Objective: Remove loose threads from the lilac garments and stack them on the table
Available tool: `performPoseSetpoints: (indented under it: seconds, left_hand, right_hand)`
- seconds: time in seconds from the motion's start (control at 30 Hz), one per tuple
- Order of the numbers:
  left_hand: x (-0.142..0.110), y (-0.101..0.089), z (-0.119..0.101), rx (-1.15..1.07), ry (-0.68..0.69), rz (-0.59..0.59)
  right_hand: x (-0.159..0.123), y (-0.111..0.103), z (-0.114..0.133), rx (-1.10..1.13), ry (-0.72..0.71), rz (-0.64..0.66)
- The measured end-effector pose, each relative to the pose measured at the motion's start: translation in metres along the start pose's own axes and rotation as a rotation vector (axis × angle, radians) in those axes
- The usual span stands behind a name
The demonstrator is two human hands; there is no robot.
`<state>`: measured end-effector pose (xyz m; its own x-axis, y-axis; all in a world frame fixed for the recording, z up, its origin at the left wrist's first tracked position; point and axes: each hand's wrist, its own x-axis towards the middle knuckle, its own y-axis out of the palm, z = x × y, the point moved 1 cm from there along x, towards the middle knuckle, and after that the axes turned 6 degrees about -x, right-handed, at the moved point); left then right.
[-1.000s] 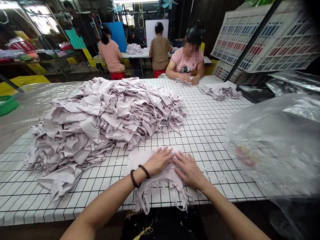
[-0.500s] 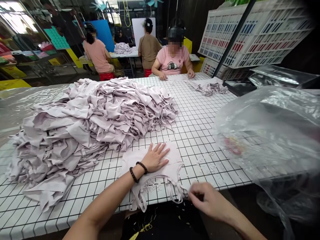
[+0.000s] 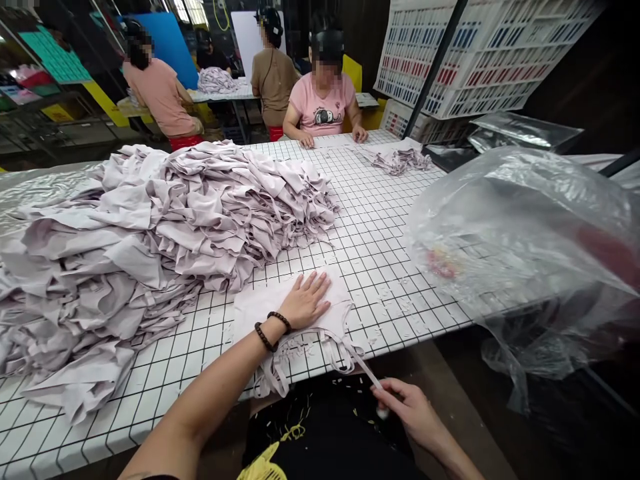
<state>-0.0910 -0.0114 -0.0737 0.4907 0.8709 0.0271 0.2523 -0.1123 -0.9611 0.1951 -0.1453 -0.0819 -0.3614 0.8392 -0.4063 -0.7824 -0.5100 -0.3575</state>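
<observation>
A pale lilac camisole (image 3: 337,291) lies flat near the front edge of the gridded table, its thin straps toward me. My left hand (image 3: 306,303), with dark beads at the wrist, rests palm down on it, fingers spread. Beyond the table edge, my right hand (image 3: 403,405) pinches a camisole strap (image 3: 367,370) between thumb and fingers, drawn out straight. A small white bit (image 3: 383,413) shows beneath those fingers; I cannot tell what it is. Other straps (image 3: 274,373) lie looped at the table edge.
A large heap of lilac garments (image 3: 200,213) covers the table's left. A clear plastic bag (image 3: 505,220) bulges over the right edge. Across the table (image 3: 373,220), a person in pink (image 3: 323,107) handles fabric by a smaller pile (image 3: 397,157). White crates (image 3: 475,67) stand behind; small scraps lie about.
My right hand has moved down, away from the table edge, and now stretches a strap taut. My left hand stays flat on the camisole. The whole view has shifted a little.
</observation>
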Motion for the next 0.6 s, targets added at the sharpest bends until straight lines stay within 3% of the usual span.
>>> performPoseSetpoints:
  seconds: [0.13, 0.27, 0.43, 0.6]
  left_hand:
    - [0.000, 0.000, -0.001, 0.016, -0.004, -0.013]
    - [0.001, 0.001, -0.002, 0.013, -0.001, -0.024]
    - [0.001, 0.003, -0.001, 0.012, 0.007, -0.048]
    - [0.000, 0.006, 0.000, 0.006, 0.016, -0.092]
  right_hand:
    - [-0.042, -0.031, 0.014, 0.165, 0.007, -0.033]
    - [-0.064, -0.040, 0.043, 0.250, -0.040, 0.116]
    - [-0.056, -0.041, 0.080, 0.402, -0.114, 0.210]
    - [-0.030, -0.049, 0.105, 0.334, -0.241, 0.037]
